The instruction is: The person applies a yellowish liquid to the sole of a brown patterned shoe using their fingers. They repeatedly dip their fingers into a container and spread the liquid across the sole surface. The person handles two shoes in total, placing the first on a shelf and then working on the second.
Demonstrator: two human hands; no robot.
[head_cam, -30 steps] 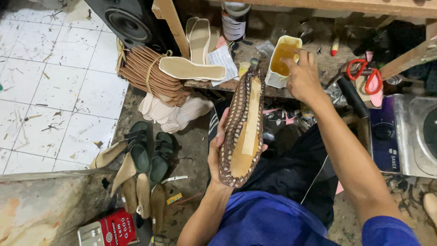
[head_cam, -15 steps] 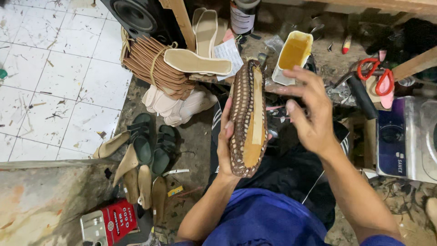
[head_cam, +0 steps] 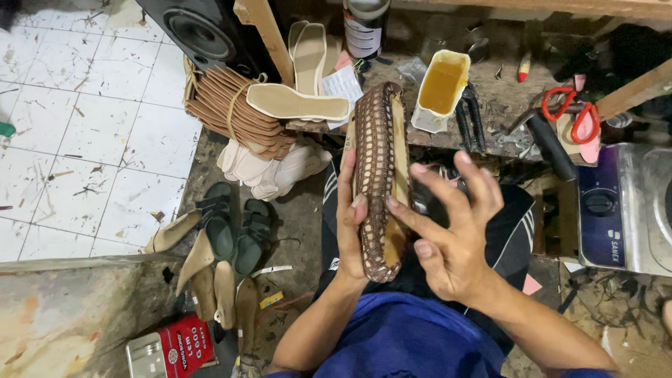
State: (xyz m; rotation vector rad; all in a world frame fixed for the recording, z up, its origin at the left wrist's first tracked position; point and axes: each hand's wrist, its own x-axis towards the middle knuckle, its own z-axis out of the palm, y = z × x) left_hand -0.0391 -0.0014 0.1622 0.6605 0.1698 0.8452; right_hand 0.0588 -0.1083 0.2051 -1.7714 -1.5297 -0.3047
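Note:
My left hand [head_cam: 350, 217] grips a long shoe sole [head_cam: 379, 168] on edge, its brown woven band turned toward me and its tan insole face to the right. My right hand [head_cam: 448, 231] is spread open just right of the sole, index fingertip touching the tan side near the middle. A white container of amber glue [head_cam: 439, 89] stands on the bench beyond the sole's tip.
A tied stack of tan insoles [head_cam: 238, 112] and a loose insole [head_cam: 297, 103] lie left of the sole, under a black speaker [head_cam: 206, 31]. Green sandals [head_cam: 234, 231] and sole cut-outs sit on the floor. Red scissors [head_cam: 570, 112], a dark bottle [head_cam: 365, 28], a red tin [head_cam: 171, 350].
My right hand has come back from the glue container and now touches the sole's tan side with fingers spread. The sole stays upright in my left hand.

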